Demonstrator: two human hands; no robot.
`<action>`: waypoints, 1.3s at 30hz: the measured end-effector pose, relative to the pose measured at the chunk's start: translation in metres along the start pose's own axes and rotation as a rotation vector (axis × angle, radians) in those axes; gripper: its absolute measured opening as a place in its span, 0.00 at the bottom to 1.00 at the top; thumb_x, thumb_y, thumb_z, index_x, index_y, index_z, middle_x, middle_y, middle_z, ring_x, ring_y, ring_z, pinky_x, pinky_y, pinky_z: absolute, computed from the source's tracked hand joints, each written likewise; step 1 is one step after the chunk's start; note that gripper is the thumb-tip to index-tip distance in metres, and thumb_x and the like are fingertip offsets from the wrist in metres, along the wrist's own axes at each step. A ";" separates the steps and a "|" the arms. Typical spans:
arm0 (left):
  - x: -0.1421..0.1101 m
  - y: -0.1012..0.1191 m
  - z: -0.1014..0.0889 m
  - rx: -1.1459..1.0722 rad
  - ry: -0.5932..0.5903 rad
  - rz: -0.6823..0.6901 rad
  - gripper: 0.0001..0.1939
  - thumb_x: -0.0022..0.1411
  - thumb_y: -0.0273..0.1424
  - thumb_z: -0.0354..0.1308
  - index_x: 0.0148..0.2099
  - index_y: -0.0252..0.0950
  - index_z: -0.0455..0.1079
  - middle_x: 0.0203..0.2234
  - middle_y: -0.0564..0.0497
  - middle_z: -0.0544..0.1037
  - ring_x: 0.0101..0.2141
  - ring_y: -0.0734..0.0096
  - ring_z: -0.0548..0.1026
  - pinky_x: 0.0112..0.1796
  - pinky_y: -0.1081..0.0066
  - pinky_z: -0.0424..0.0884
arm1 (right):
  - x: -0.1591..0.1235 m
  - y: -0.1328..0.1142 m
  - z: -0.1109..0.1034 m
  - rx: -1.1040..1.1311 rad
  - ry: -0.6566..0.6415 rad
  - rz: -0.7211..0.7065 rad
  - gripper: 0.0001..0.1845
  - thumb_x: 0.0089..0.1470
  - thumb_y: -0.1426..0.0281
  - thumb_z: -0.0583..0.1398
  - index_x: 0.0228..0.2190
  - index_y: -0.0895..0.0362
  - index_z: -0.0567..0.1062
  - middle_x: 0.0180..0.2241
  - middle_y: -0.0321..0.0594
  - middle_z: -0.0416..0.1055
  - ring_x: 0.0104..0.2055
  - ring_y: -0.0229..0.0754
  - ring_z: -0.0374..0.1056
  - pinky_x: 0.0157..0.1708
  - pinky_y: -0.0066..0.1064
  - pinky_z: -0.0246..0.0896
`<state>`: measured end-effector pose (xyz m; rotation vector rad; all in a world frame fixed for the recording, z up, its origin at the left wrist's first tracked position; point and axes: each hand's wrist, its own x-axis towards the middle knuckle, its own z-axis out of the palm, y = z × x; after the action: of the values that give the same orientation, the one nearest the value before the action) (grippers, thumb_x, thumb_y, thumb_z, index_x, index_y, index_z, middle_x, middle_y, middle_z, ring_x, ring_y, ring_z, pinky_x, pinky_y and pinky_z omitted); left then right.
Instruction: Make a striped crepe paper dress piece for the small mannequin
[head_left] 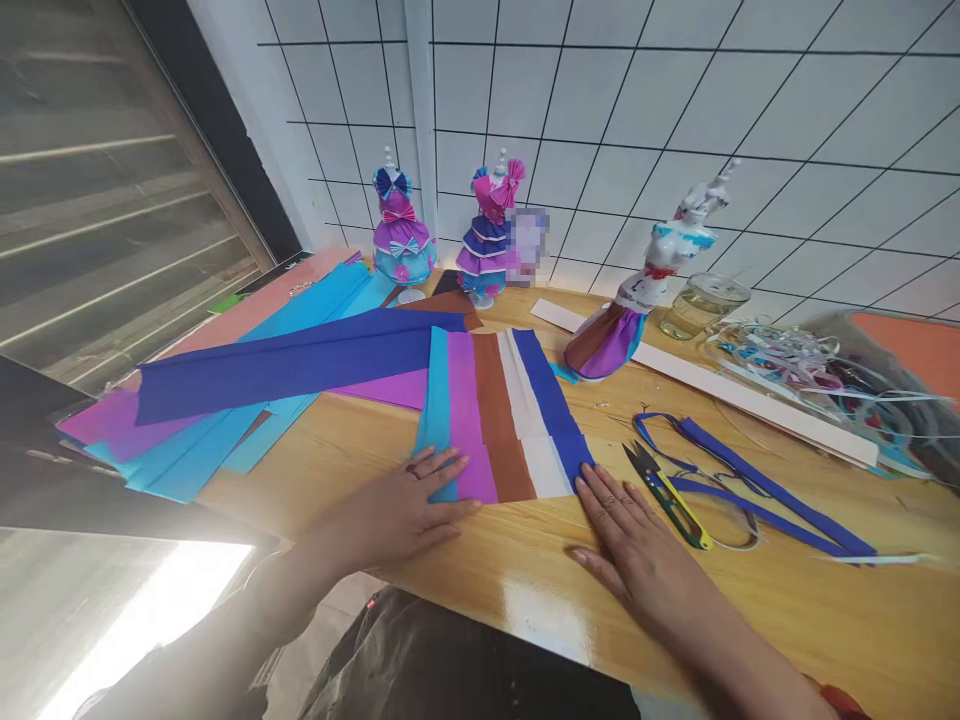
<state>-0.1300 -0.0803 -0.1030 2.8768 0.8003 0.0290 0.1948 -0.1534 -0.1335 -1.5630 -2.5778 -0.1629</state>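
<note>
In front of me lies a striped panel (501, 415) of thin crepe-like material, with turquoise, purple, brown, white and dark blue bands side by side. My left hand (409, 508) rests on its near left corner, fingers spread over the turquoise and purple bands. At the near right corner, the fingertips of my right hand (626, 530) press flat on the dark blue band. Neither hand grips anything. Just right of that hand are yellow-handled thread snips (671, 500), beside a pair of scissors (739, 520) and narrow dark blue strips (765, 480).
Long blue strips (292, 365) and turquoise sheets (195, 455) pile up at left. Two dressed doll-like figures (403, 240) (484, 250) stand by the tiled wall. A third figure (637, 290) leans near a glass jar (705, 305), a white strip (757, 405) and tangled ribbons (802, 365).
</note>
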 end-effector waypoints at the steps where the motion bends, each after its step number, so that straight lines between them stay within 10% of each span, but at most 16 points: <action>1: 0.000 0.000 -0.001 -0.005 -0.008 -0.005 0.20 0.67 0.42 0.41 0.60 0.54 0.57 0.64 0.50 0.49 0.63 0.58 0.49 0.59 0.56 0.49 | -0.002 0.001 0.001 -0.009 0.010 0.013 0.36 0.58 0.54 0.50 0.60 0.65 0.57 0.61 0.54 0.52 0.64 0.50 0.44 0.60 0.49 0.44; 15: -0.001 0.001 0.006 0.029 0.088 0.039 0.22 0.66 0.40 0.44 0.62 0.50 0.55 0.64 0.45 0.51 0.63 0.56 0.50 0.59 0.55 0.51 | 0.053 -0.080 -0.009 0.055 -0.014 -0.218 0.38 0.59 0.51 0.47 0.58 0.68 0.60 0.61 0.55 0.51 0.63 0.53 0.48 0.57 0.48 0.53; 26: 0.000 -0.001 0.007 0.017 0.072 0.039 0.21 0.67 0.41 0.43 0.61 0.48 0.57 0.63 0.45 0.52 0.63 0.56 0.49 0.59 0.55 0.51 | 0.008 -0.016 0.010 -0.001 0.052 0.032 0.37 0.59 0.53 0.47 0.59 0.69 0.58 0.60 0.58 0.53 0.64 0.53 0.46 0.59 0.52 0.47; 39: -0.037 -0.016 0.019 0.110 0.170 0.016 0.23 0.63 0.45 0.48 0.59 0.47 0.60 0.61 0.46 0.58 0.63 0.55 0.49 0.58 0.52 0.50 | 0.001 -0.007 0.014 -0.022 0.055 0.003 0.39 0.58 0.52 0.47 0.60 0.69 0.56 0.61 0.59 0.52 0.64 0.54 0.45 0.58 0.53 0.46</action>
<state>-0.1683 -0.0888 -0.1232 3.0157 0.8324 0.2421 0.1872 -0.1532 -0.1477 -1.5476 -2.5399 -0.2313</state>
